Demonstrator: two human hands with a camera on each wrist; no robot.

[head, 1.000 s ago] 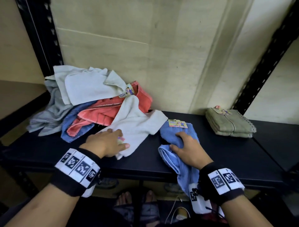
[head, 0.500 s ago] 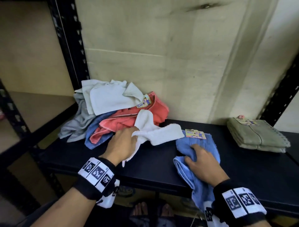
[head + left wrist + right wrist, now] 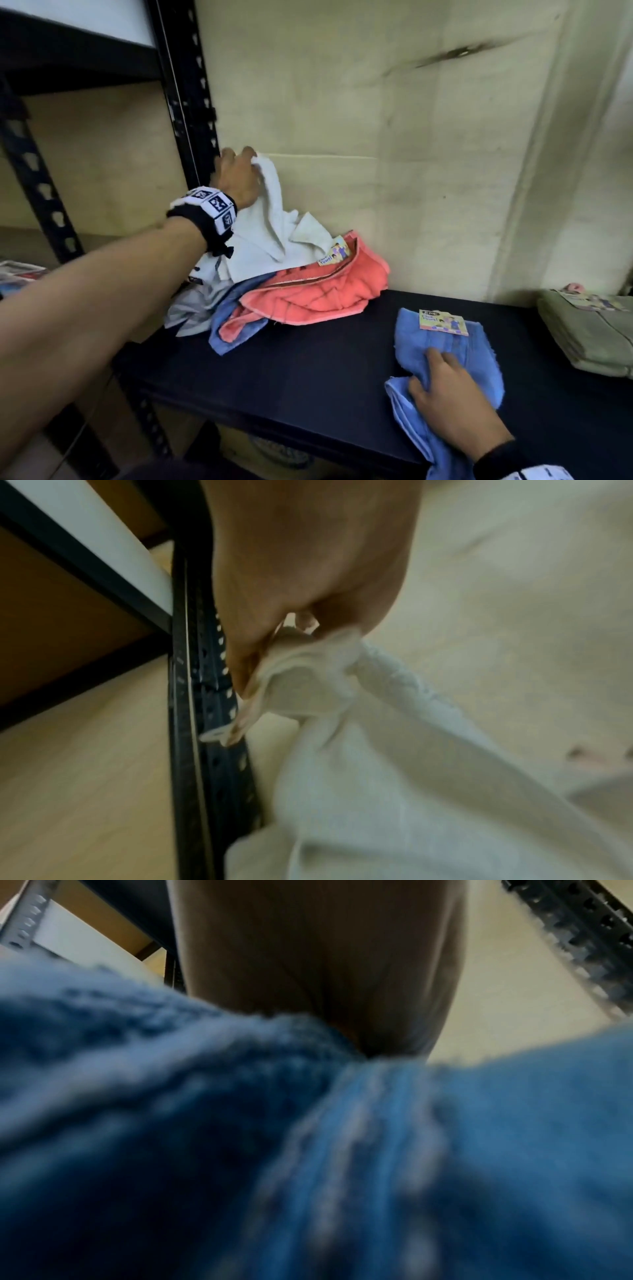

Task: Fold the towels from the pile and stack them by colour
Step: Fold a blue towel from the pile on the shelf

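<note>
My left hand (image 3: pixel 239 171) is raised above the pile and grips a white towel (image 3: pixel 270 205) by a bunched corner; the left wrist view shows the fingers (image 3: pixel 274 642) pinching the white towel (image 3: pixel 377 777) beside the black upright. The pile (image 3: pixel 301 291) on the left of the black shelf (image 3: pixel 308 377) holds coral, blue, grey and white towels. My right hand (image 3: pixel 442 387) rests on a blue towel (image 3: pixel 455 346) that hangs partly over the shelf's front edge, fingers curled into its folds. In the right wrist view the blue towel (image 3: pixel 342 1150) fills the frame and hides the fingertips.
A folded stack of olive-green towels (image 3: pixel 589 332) sits at the right end of the shelf. A black perforated upright (image 3: pixel 191 102) stands just left of my raised hand. The beige wall (image 3: pixel 376 137) is close behind. An upper shelf board (image 3: pixel 68 34) is overhead at left.
My left hand has lifted the white towel off the shelf, up and back toward the upright above the pile. My right hand has stayed on the blue towel.
</note>
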